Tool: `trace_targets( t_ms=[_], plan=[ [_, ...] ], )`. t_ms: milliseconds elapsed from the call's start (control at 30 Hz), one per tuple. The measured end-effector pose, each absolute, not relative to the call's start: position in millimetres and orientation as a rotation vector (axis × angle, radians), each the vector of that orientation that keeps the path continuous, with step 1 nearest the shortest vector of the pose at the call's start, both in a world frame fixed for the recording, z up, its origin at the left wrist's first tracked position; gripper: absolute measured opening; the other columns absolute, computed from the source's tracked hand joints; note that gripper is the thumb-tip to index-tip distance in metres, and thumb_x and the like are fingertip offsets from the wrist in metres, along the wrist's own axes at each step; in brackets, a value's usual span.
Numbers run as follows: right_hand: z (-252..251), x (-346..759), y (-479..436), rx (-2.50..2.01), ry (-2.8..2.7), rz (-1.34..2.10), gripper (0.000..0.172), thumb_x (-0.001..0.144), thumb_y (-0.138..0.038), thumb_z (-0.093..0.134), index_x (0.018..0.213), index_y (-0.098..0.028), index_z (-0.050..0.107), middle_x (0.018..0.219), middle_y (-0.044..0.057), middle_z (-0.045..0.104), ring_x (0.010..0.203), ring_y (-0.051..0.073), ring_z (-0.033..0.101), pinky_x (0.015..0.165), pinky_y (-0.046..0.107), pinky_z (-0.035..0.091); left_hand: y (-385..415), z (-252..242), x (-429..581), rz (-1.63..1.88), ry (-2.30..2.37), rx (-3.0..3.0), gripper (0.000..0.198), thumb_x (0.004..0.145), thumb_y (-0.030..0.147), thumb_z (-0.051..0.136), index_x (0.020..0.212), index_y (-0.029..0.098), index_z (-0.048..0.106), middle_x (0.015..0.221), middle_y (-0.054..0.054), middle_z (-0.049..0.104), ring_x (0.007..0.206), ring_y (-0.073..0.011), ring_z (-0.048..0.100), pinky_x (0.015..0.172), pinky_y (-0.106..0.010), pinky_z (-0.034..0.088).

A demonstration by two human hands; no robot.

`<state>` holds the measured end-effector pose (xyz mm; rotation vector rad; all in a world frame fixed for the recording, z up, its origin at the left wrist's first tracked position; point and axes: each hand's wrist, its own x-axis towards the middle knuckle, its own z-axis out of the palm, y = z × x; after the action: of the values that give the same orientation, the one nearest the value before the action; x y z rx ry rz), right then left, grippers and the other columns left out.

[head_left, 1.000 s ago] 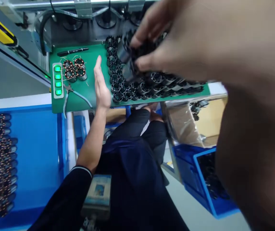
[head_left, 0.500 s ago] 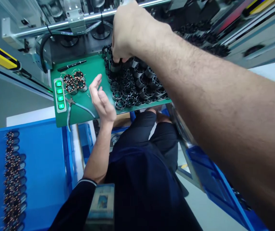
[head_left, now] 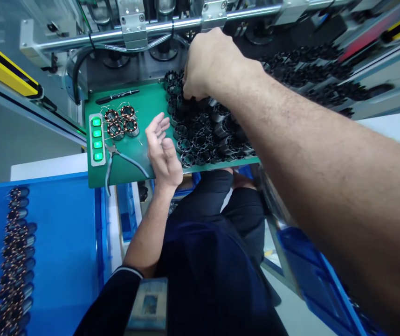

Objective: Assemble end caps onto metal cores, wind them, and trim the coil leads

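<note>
Right hand: the right hand (head_left: 214, 63) is bent down into the back of the pile. Its fingers are hidden, so I cannot tell whether it holds anything.

Left hand: the left hand (head_left: 163, 151) is wide open with its fingers spread, holding nothing. It is just beside the front of the pile, over the green mat's front edge.

Pile: black slotted stator cores (head_left: 200, 135) stand tightly packed on the right half of the green mat (head_left: 144, 100), reaching its back and front edges. The right forearm hides the far end of the pile.

Wound cores: four copper-wound stator cores (head_left: 121, 121) sit together on the mat's left half, with loose wire ends sticking out. A strip of green mat separates them from the pile.

Tools: blue-handled pliers (head_left: 111, 161) lie near the left hand, and a black marker (head_left: 118, 95) lies along the mat's back edge.

Mat's left edge: a strip of four lit green switches (head_left: 97, 140) runs along it.

Below the mat: a blue tray (head_left: 51, 261) holds a long double row of copper-wound parts (head_left: 16, 261).

Behind the mat: a steel rail (head_left: 116, 35) and machine fittings rise directly past the back edge, and more black cores (head_left: 305, 70) lie on a surface beyond the right hand.
</note>
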<state>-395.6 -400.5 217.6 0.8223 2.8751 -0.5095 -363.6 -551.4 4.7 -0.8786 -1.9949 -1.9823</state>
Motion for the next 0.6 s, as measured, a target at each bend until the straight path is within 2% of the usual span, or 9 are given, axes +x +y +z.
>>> trace_targets(
  t_ms=[100,200,333,433,500,567,600],
  plan=[
    [218,-396,-402,0.862,2.839,-0.400,0.037,0.101,-0.006,0.084,0.135,0.008,0.087,0.157,0.032,0.084,0.172,0.048,0.071,0.140,0.065,0.057,-551,6,-361,-1.964,-2.009,-0.881,0.079,0.129,0.088,0.020,0.177,0.034,0.050,0.165,-0.017,0.076,0.154,-0.0345,0.081,0.133,-0.056,0.067],
    [218,-398,-401,0.868,2.801,-0.383,0.040,0.103,-0.011,0.084,0.139,0.006,0.087,0.139,0.029,0.091,0.165,0.044,0.078,0.136,0.066,0.062,-550,9,-359,-1.978,-1.986,-0.875,0.075,0.130,0.085,0.021,0.175,0.033,0.051,0.162,-0.017,0.077,0.150,-0.0342,0.083,0.130,-0.055,0.069],
    [214,-403,-396,0.884,2.785,-0.370,0.045,0.098,-0.013,0.089,0.140,0.002,0.088,0.138,0.021,0.095,0.149,0.032,0.087,0.135,0.062,0.062,-550,11,-359,-2.047,-1.967,-0.848,0.071,0.129,0.085,0.027,0.172,0.035,0.052,0.160,-0.016,0.077,0.147,-0.0345,0.084,0.127,-0.056,0.071],
    [210,-406,-392,0.886,2.776,-0.366,0.036,0.098,-0.012,0.088,0.132,0.000,0.089,0.134,0.015,0.097,0.142,0.024,0.089,0.138,0.058,0.057,-551,11,-360,-2.059,-2.013,-0.851,0.075,0.127,0.090,0.025,0.171,0.035,0.051,0.161,-0.016,0.077,0.148,-0.0353,0.083,0.127,-0.057,0.070],
    [212,-406,-391,0.863,2.754,-0.367,0.029,0.102,-0.009,0.083,0.128,0.000,0.089,0.123,0.012,0.098,0.134,0.021,0.092,0.139,0.056,0.056,-551,12,-361,-2.084,-2.010,-0.835,0.075,0.126,0.090,0.028,0.169,0.034,0.054,0.160,-0.016,0.078,0.147,-0.0348,0.083,0.127,-0.056,0.070],
    [219,-402,-393,0.825,2.748,-0.367,0.028,0.107,-0.012,0.083,0.129,0.002,0.090,0.115,0.013,0.098,0.128,0.021,0.093,0.139,0.056,0.059,-552,12,-360,-2.097,-1.995,-0.810,0.074,0.127,0.089,0.033,0.167,0.033,0.058,0.157,-0.016,0.080,0.145,-0.0335,0.084,0.124,-0.053,0.071],
    [225,-396,-394,0.801,2.772,-0.363,0.032,0.108,-0.016,0.085,0.134,0.001,0.090,0.119,0.014,0.098,0.129,0.024,0.093,0.138,0.056,0.061,-552,13,-360,-2.094,-1.990,-0.801,0.072,0.127,0.088,0.035,0.166,0.033,0.061,0.156,-0.016,0.081,0.143,-0.0329,0.084,0.123,-0.052,0.071]
  ],
)
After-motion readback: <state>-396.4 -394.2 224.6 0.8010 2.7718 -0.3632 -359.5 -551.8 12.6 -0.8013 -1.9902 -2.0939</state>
